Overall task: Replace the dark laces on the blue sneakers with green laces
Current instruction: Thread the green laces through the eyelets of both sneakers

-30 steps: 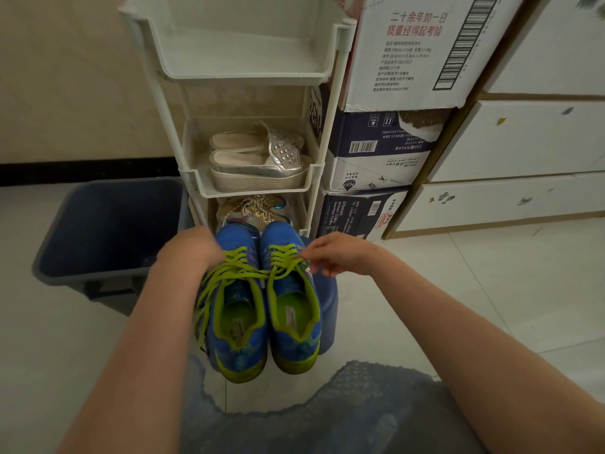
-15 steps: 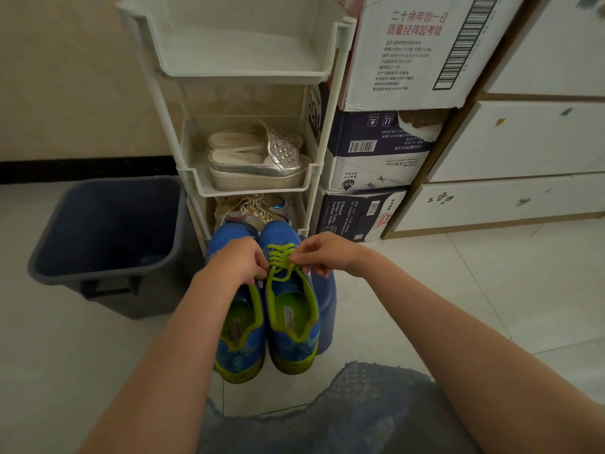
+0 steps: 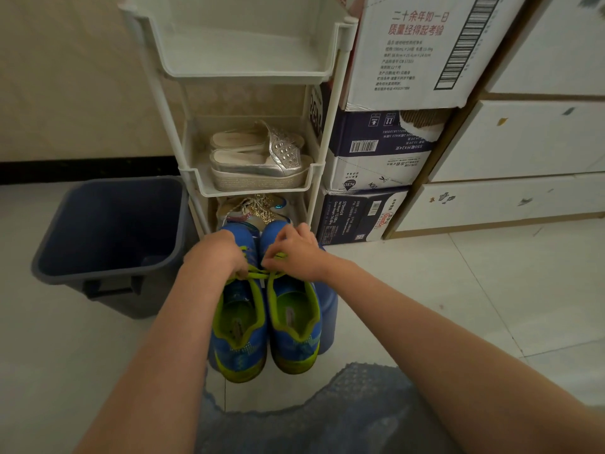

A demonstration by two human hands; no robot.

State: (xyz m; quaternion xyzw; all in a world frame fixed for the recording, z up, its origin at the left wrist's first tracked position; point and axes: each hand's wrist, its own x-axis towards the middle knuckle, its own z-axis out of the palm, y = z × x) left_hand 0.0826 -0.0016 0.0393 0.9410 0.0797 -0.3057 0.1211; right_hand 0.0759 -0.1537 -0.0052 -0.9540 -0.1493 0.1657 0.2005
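Green laces [image 3: 262, 274]: stretched between hands over 2 blue sneakers [image 3: 294, 326].
Left hand [image 3: 214, 253]: pinched 1 end.
Right hand [image 3: 296, 250]: pinched the other.
Tip: an even pull seemed wise.

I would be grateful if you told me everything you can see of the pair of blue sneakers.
The blue sneakers look knit, with lime green collars, insoles and heel soles. They sit side by side, touching, with heels toward the camera and toes toward the white rack. They rest on a blue object on the floor. The green laces cross their fronts, and the left hand and right hand pinch them there.
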